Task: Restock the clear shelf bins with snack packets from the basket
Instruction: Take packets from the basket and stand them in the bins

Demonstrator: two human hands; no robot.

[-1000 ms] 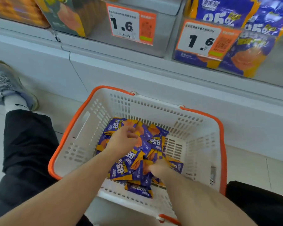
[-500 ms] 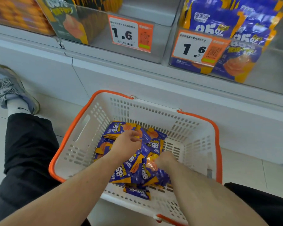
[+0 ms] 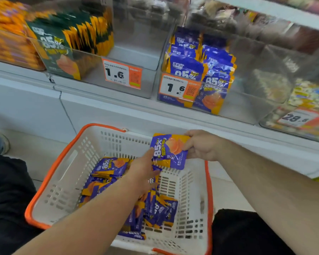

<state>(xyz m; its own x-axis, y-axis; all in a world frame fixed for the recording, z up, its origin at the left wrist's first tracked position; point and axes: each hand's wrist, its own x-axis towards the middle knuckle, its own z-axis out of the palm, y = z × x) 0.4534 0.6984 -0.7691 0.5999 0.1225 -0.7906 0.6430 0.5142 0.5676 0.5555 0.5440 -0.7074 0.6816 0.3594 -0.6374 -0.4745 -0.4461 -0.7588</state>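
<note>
One purple-and-orange snack packet (image 3: 168, 150) is up out of the white basket (image 3: 66, 173), held above its far right corner. My right hand (image 3: 203, 145) pinches the packet's right edge, thumb on the printed face and the other fingers curled behind it, wrist turned so the back of the hand faces up. My right forearm comes in from the lower right, stretched out over the basket's orange rim.

My left hand (image 3: 144, 172) reaches forward along the middle of the basket, palm down, fingers straight and close together; the fingertips (image 3: 151, 150) touch the packet's left edge (whether they press it or only brush it I cannot tell). Beneath that forearm lies the loose heap of matching packets (image 3: 107, 172) on the basket floor, spread from the left side toward the near wall.

Above, on the shelf, the clear bin (image 3: 250, 100) holds upright purple packets behind a "1.6" price tag (image 3: 179, 87). Left of it, another bin (image 3: 136, 57) carries green-and-orange packs (image 3: 63, 52).
</note>
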